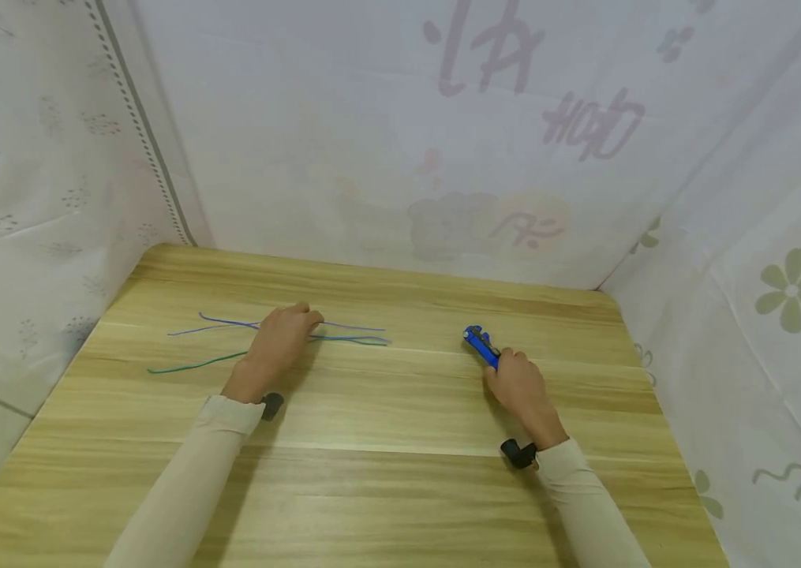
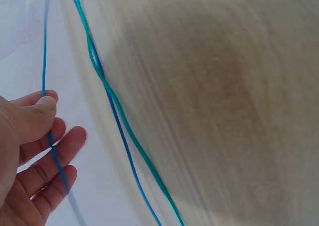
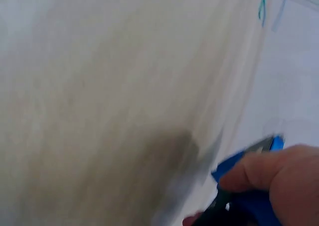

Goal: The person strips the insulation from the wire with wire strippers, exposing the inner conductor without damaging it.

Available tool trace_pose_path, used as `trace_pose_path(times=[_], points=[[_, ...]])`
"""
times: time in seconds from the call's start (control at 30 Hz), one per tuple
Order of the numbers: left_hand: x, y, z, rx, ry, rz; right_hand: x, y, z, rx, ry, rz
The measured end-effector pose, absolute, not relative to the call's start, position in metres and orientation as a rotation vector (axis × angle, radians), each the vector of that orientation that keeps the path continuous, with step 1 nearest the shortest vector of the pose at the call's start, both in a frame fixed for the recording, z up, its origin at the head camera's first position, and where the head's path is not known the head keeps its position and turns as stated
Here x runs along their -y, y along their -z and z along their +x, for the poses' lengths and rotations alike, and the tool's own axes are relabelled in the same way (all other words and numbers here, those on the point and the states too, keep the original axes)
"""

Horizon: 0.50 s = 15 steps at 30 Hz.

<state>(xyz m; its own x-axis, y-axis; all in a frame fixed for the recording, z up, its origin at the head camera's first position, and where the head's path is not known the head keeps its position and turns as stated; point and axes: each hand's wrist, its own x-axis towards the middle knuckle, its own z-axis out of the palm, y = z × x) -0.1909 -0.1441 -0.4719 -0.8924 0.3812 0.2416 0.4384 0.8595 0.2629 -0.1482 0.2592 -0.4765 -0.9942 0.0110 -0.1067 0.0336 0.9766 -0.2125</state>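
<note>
My left hand point(image 1: 281, 341) pinches a thin blue wire point(image 2: 45, 66) between thumb and forefinger, above the table. Its other fingers sit loosely behind the wire. Beside that hand, a second blue wire point(image 2: 125, 145) and a green wire point(image 2: 144, 159) lie on the wood, crossing each other near their right-hand part. To the right, my right hand point(image 1: 521, 384) grips a blue and dark hand tool point(image 1: 480, 347), its head pointing up and left. In the right wrist view the thumb lies over the tool; its exact kind is unclear there.
The wood-grain table point(image 1: 372, 505) ends at a patterned white cloth point(image 1: 343, 173) at the back, with similar cloth at both sides. A dark camera mount point(image 1: 518, 454) sits on the right wrist, another point(image 1: 272, 406) on the left.
</note>
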Motion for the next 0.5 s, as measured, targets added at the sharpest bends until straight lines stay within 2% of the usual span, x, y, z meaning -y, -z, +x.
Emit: trace_pose_path(times=[0.3, 0.5], points=[[0.140, 0.462, -0.188, 2.778, 0.609, -0.661, -0.262, 0.463, -0.157, -2.894, 0.652, -0.006], [0.133, 0.455, -0.187, 2.822, 0.737, -0.619, -0.261, 0.463, -0.163, -2.578, 1.154, -0.103]])
